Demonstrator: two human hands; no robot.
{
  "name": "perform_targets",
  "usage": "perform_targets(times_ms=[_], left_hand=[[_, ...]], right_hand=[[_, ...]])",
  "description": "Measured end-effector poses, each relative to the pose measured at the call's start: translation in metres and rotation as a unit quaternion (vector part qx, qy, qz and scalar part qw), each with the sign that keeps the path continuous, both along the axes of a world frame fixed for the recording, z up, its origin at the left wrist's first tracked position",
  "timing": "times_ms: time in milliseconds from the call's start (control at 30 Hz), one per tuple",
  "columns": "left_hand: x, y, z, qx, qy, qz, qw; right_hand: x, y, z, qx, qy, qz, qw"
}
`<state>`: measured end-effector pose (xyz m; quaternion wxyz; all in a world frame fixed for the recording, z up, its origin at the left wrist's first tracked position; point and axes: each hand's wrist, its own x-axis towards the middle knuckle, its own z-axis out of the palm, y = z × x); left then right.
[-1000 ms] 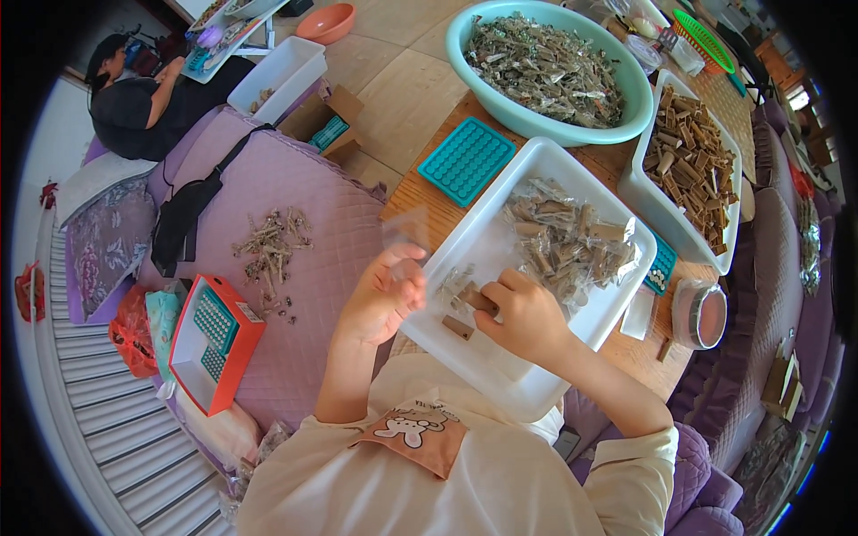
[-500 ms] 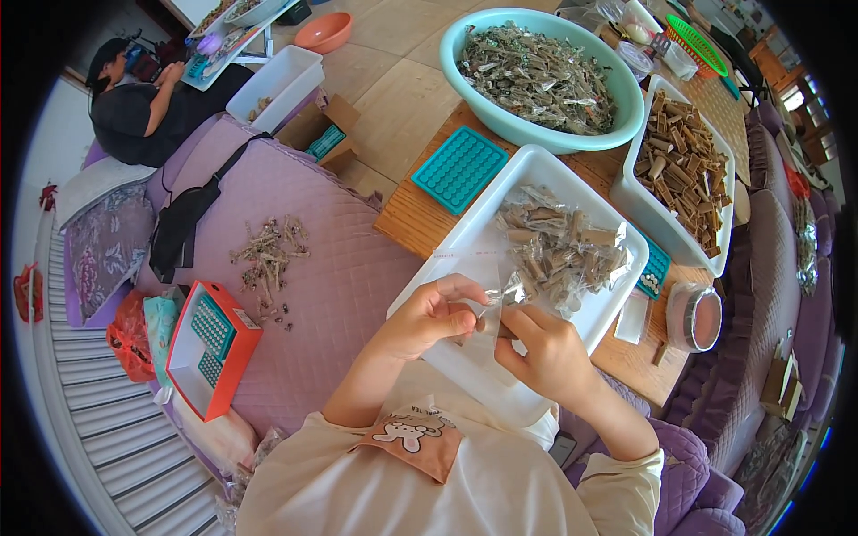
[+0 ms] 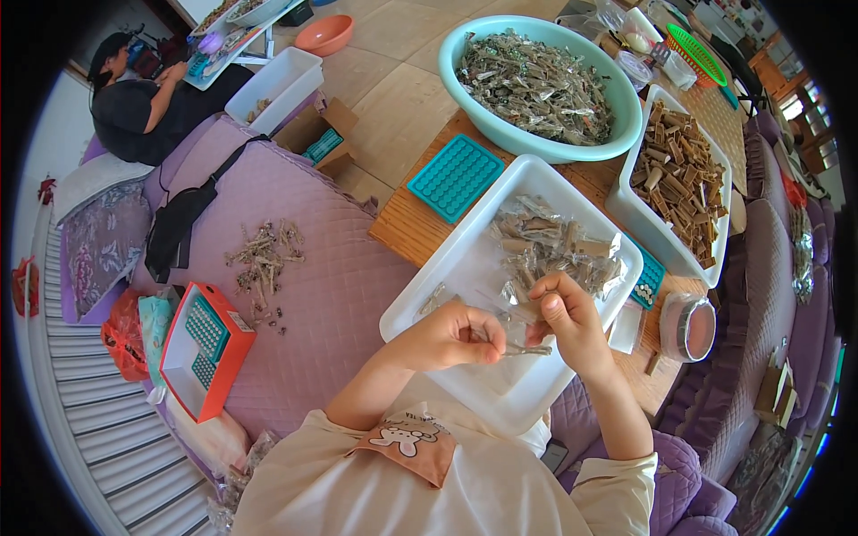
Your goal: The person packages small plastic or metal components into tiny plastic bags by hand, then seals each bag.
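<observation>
A small clear-wrapped piece (image 3: 517, 350) is pinched between the left hand (image 3: 444, 338) and right hand (image 3: 565, 322) above the near edge of the white tray (image 3: 465, 259); many wrapped pieces (image 3: 552, 250) are left heaped at its far end, so the work is judged far from finished.

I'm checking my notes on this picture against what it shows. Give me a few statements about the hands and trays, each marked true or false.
1. Both hands, the left hand and the right hand, hold a small wrapped piece between them. True.
2. The hands work over an orange box. False: they are over the white tray; the orange box lies to the person's left.
3. The round teal basin holds silvery wrapped pieces. True.
4. The far right tray is filled with silvery wrappers. False: it holds brown sticks.
5. A teal grid mould lies on the wooden table. True.
</observation>
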<state>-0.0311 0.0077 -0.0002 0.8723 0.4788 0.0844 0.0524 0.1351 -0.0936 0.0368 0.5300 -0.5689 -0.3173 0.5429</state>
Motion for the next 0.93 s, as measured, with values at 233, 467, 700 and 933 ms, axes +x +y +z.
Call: perform_targets(times_ms=[233, 467, 700, 933], left_hand=[[0.006, -0.005, 0.002, 0.135, 0.104, 0.102, 0.980], [0.009, -0.004, 0.004, 0.102, 0.095, 0.144, 0.980], [0.015, -0.008, -0.006, 0.153, 0.103, 0.174, 0.967], [0.016, 0.002, -0.005, 0.211, 0.053, 0.262, 0.940]], right_hand=[[0.008, -0.004, -0.004, -0.029, -0.051, 0.069, 0.996], [0.011, -0.009, -0.008, -0.027, 0.098, 0.043, 0.994], [0.011, -0.010, -0.011, -0.021, 0.088, -0.030, 0.995], [0.008, -0.011, -0.011, -0.009, 0.043, -0.105, 0.993]])
